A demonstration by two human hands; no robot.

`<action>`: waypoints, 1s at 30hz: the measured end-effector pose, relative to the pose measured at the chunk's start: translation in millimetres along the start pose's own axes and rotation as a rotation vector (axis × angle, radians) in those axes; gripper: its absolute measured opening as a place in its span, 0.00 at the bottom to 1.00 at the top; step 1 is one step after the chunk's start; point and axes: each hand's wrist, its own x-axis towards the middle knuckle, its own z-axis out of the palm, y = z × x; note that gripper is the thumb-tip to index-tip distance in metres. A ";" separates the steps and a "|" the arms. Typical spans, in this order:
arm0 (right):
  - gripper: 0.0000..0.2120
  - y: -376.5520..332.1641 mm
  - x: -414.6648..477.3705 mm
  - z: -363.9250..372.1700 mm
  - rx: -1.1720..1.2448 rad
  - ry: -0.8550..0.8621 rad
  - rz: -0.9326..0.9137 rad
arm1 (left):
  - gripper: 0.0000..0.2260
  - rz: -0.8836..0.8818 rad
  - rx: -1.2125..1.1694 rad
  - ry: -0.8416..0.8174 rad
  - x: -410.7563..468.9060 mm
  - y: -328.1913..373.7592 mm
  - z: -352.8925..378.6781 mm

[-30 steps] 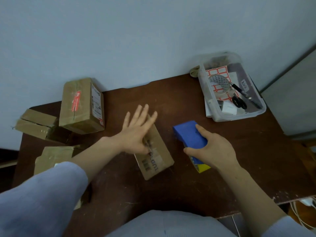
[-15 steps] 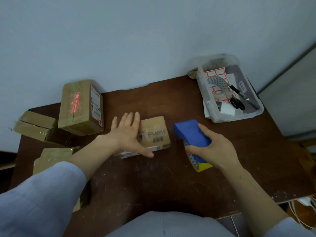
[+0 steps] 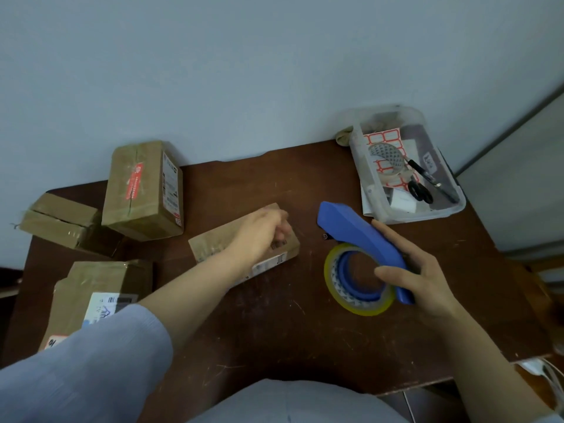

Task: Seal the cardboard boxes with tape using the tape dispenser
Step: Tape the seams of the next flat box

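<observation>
Right hand (image 3: 418, 270) grips the blue tape dispenser (image 3: 360, 236) by its handle, lifted off the table (image 3: 274, 331), w/ a yellowish tape roll (image 3: 357, 279) showing underneath. Left hand (image 3: 259, 236) lies on the small cardboard box (image 3: 213, 242) mid-table, fingers curled over the top; whether it's gripping, can't tell. Box side shows a barcode label, text too blurred to read. Taller box (image 3: 143, 190) at back left has a red sticker, unreadable. Clear bin (image 3: 451, 209) at back right holds red-bordered label sheets (image 3: 383, 138), scissors (image 3: 419, 190), a pen (image 3: 433, 181).

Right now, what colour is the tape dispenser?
Blue, holding a yellowish tape roll; the tape dispenser shows in the head view.
</observation>
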 end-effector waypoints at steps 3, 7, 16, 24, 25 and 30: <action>0.41 1.4 -5.5 -1.2 -0.050 -0.057 -0.117 | 0.23 -0.206 -0.258 -0.169 -3.9 13.2 13.7; 0.37 2.0 -11.8 1.3 -0.141 -0.075 -0.205 | 0.28 -0.208 -0.356 -0.278 -1.3 16.1 18.9; 0.40 8.0 -15.7 7.1 -0.354 -0.030 -0.343 | 0.15 -0.216 -0.380 -0.250 -0.6 18.5 19.9; 0.40 8.6 -15.3 7.0 -0.428 -0.029 -0.438 | 0.22 -0.170 -0.446 -0.222 -3.5 20.8 21.0; 0.40 8.7 -15.3 7.2 -0.422 -0.030 -0.440 | 0.23 -0.170 -0.435 -0.246 -3.4 21.0 20.0; 0.40 8.9 -16.1 8.1 -0.392 -0.032 -0.440 | 0.19 -0.193 -0.377 -0.296 -3.2 24.9 17.0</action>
